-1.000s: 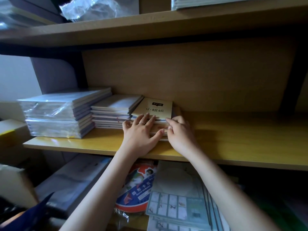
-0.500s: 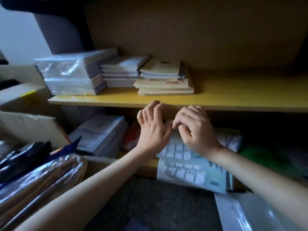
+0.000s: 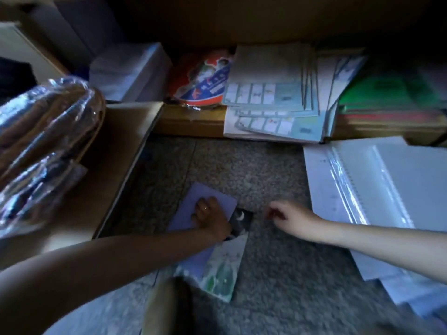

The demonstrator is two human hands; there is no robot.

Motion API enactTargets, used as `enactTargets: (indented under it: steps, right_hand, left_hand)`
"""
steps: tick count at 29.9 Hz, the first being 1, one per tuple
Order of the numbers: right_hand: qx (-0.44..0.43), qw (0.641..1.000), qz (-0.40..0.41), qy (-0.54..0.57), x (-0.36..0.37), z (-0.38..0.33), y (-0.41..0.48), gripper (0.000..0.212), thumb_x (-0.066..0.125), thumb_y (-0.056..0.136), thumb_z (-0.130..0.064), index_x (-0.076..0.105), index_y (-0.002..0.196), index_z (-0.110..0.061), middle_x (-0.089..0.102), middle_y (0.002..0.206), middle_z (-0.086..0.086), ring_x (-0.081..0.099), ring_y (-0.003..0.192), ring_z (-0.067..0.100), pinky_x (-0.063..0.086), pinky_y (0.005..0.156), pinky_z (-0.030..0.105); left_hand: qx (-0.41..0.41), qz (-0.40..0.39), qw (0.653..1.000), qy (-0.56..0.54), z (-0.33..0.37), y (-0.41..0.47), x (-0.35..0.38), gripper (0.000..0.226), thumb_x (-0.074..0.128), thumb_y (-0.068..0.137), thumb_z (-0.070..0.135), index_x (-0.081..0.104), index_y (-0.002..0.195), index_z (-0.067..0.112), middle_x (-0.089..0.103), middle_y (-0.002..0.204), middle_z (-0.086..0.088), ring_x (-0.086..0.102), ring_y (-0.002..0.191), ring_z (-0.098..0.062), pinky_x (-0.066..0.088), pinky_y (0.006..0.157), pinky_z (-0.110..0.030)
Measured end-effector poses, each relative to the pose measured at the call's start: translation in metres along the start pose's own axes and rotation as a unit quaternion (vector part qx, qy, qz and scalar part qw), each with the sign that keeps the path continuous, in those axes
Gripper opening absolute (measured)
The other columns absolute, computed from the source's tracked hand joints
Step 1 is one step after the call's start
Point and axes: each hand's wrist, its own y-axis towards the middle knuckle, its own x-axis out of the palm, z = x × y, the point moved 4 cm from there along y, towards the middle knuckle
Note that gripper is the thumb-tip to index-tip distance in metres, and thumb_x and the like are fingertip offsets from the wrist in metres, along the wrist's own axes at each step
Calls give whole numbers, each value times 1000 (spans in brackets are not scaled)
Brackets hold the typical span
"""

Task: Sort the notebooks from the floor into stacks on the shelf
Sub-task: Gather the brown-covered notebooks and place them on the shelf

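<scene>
Two hands: L hand (image 3: 211,217) fingers bent atop purple notebook (image 3: 186,209) on floor (image 3: 266,170), grip unclear; R hand (image 3: 289,216) alongside, fingers loosely curled, empty.

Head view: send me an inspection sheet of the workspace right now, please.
Surface: speckled grey floor, dimly lit.
Job's things: purple notebook flat on the floor; dark moon-print notebook partly under it; pale green-patterned notebook nearer the camera.
Clutter: wrapped spiral pads on the right; plastic-wrapped bundle on the left, by a cardboard box.
Hands: left hand rests on the purple notebook; right hand hovers beside the pile, fingers loosely curled, holding nothing.
Cables: nothing seen.
Surroundings: low shelf with grid-printed sheets and green books.
</scene>
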Motion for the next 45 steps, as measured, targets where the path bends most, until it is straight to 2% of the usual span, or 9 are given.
enactTargets:
  steps: [8,18,22,25,28,33,38,41,45]
  right_hand:
    - [77,988,-58,117,33,-2,-7,27,51,81,11,69,93,-4,69,100,11,60,92,13,44,80,18]
    - [101,987,-83,93,31,-2,-17,23,56,84,2,68,88,-18,65,92,-3,59,91,10,41,75,8]
    - [117,984,-109,82,35,-4,-20,26,56,85,-3,64,83,-28,67,98,-2,61,97,13,45,89,24]
    - [128,981,-114,92,39,-5,-21,24,57,85,-3,64,85,-26,66,95,-3,60,92,12,46,83,21]
    - [146,976,-117,112,42,-5,-21,22,58,85,-2,66,93,-20,61,86,-8,56,83,7,41,69,10]
    - [210,951,-97,206,51,0,-25,23,55,84,4,61,97,-14,63,88,8,57,80,18,44,64,20]
    - [310,856,-97,402,64,0,-38,24,57,84,0,59,104,-12,61,87,10,58,74,15,47,64,24]
    - [325,831,-99,441,69,-1,-41,28,58,83,-1,61,109,-10,62,91,9,58,78,16,47,68,25]
    - [305,839,-100,439,68,-5,-43,26,57,83,-2,65,108,-8,68,95,8,62,85,16,48,73,26]
  left_hand:
    - [-9,116,986,-118,-25,-5,8,47,49,92,22,34,136,20,7,153,-17,9,140,-37,13,108,-44]
    - [-26,140,985,-101,-47,0,2,94,72,73,49,20,142,11,19,149,-18,14,140,-36,10,111,-49]
    - [-50,122,989,-68,-51,0,-10,121,75,60,64,9,144,6,18,148,-20,21,137,-38,16,109,-51]
    - [-62,100,986,-122,-51,0,-15,127,81,57,57,5,144,4,13,149,-21,17,138,-38,19,109,-51]
    - [0,112,965,-238,-50,8,-16,112,83,64,40,17,145,-1,25,149,-21,28,137,-36,31,107,-46]
    - [49,61,935,-347,-37,-2,-13,65,74,78,28,49,132,0,54,132,-17,53,120,-30,45,96,-37]
    - [70,0,968,-241,-25,-26,9,97,73,81,31,7,150,14,30,140,-6,44,119,-21,38,94,-22]
    - [24,12,987,-160,-28,-29,10,108,73,76,45,-3,150,23,7,152,-17,9,140,-38,15,113,-50]
    - [16,-12,992,-128,-34,-18,13,112,73,71,54,1,150,22,12,153,-20,9,141,-40,10,113,-54]
